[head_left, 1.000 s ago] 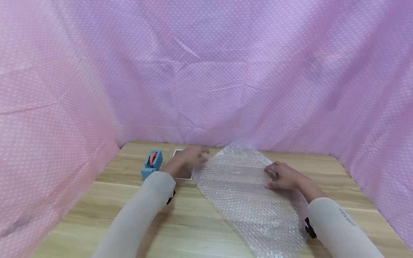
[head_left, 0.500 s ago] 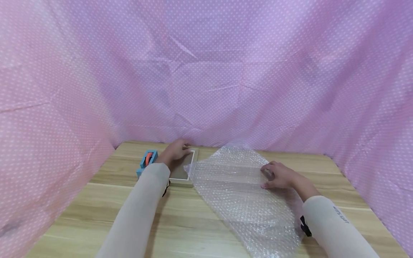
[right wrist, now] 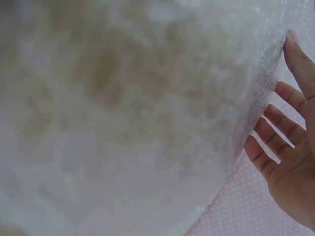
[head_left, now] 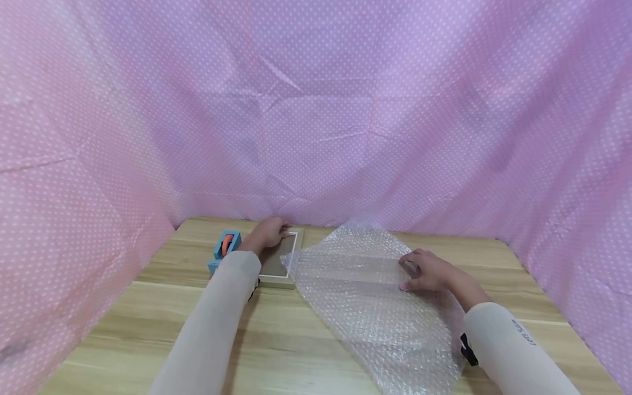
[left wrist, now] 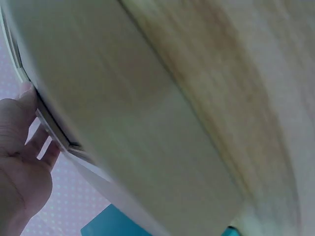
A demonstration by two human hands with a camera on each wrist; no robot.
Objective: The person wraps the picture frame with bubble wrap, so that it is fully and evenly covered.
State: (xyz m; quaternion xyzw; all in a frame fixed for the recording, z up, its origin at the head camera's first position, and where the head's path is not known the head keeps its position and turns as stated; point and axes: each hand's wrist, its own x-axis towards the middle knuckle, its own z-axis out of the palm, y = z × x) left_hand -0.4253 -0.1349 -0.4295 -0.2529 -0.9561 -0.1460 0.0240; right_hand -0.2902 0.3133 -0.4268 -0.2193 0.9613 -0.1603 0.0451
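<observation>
A picture frame [head_left: 276, 281] with a pale wooden border and a white inner line lies flat at the back left of the table. My left hand [head_left: 271, 231] grips its far edge; in the left wrist view the thumb [left wrist: 27, 92] sits on the rim with other fingers behind it. To the right spreads a large sheet of clear bubble wrap [head_left: 365, 307], its left corner overlapping the frame's right side. My right hand [head_left: 430, 271] rests on the sheet's right part, and in the right wrist view the fingertips [right wrist: 252, 142] touch the wrap with fingers spread and slightly bent.
A blue tape dispenser [head_left: 219, 251] with an orange roll [head_left: 227, 244] stands left of the frame, partly behind the left forearm. Pink dotted cloth [head_left: 316, 137] encloses the wooden table [head_left: 148, 329] at the back and sides.
My left hand has moved left from beside the bubble wrap to the frame's far edge and taken hold there. My right hand stays on the sheet.
</observation>
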